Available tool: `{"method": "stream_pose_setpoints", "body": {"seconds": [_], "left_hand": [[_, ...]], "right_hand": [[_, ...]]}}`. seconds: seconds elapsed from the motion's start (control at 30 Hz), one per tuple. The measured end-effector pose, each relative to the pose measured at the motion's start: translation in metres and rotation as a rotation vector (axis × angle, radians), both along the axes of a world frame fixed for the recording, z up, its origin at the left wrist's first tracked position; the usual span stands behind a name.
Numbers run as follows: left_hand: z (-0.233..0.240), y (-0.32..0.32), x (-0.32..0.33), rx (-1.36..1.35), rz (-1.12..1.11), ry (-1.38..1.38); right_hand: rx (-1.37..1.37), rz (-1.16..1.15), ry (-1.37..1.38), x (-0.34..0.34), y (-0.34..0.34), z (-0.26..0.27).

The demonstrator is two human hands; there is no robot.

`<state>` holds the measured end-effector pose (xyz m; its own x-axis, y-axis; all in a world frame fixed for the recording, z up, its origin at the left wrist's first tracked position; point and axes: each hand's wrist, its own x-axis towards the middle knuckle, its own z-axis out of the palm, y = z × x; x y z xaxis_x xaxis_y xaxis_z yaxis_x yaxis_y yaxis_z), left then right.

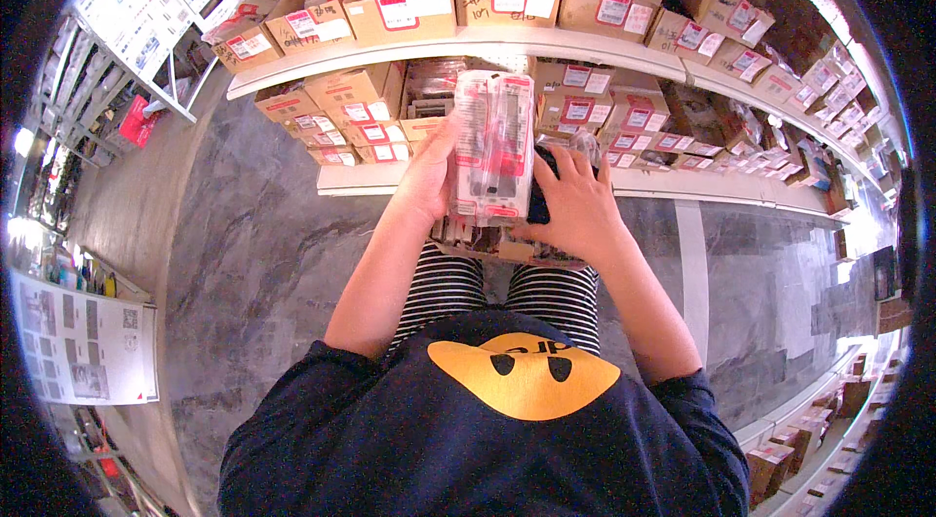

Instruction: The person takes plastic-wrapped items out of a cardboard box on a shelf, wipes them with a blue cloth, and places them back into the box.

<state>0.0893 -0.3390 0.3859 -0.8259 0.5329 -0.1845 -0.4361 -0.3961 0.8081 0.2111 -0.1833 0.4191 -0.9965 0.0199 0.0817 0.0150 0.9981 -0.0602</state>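
My left hand (433, 173) grips a clear plastic-wrapped package (494, 144) with white and pink printed labels, held upright in front of me. To its right, my right hand (578, 199) spreads its fingers and thumb around a black item (540, 188), partly hidden behind the package and hand. Whether the right hand grips that item or only rests on it is unclear. Below both hands is an open container (475, 253) filled with several small packaged pieces, above my striped trouser legs. Clear plastic wrap (585, 145) shows just beyond my right fingers.
Ahead, an upper shelf (409, 49) and a lower shelf (365, 180) carry many labelled cardboard boxes (401, 11). A metal rack with printed boards (161, 12) stands at left. Another stocked shelf (775, 411) runs along the lower right. Grey marbled floor (248, 239) lies between.
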Motion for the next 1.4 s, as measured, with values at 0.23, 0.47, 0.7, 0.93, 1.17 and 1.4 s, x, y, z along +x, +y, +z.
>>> {"method": "stream_pose_setpoints", "body": {"seconds": [0.23,0.47,0.7,0.93,1.17,1.4], "left_hand": [[0.014,-0.011,-0.006,0.178,0.084,-0.040],[0.014,-0.023,-0.017,0.330,-0.014,0.025],[0.019,0.007,0.000,0.334,-0.188,0.045],[0.009,0.025,-0.004,0.368,-0.024,-0.029],[0.039,0.014,-0.021,0.289,0.071,0.045],[0.039,0.011,-0.035,0.296,-0.081,-0.113]], "right_hand": [[-0.273,-0.032,0.107,-0.012,0.014,-0.009],[-1.145,-0.154,0.609,-0.033,0.053,-0.015],[-0.742,0.137,0.734,-0.065,0.010,0.030],[-0.223,-0.022,0.700,-0.075,-0.046,0.015],[-0.023,0.314,0.776,-0.037,-0.020,-0.010],[-0.839,0.029,0.908,-0.030,0.011,-0.012]]}}
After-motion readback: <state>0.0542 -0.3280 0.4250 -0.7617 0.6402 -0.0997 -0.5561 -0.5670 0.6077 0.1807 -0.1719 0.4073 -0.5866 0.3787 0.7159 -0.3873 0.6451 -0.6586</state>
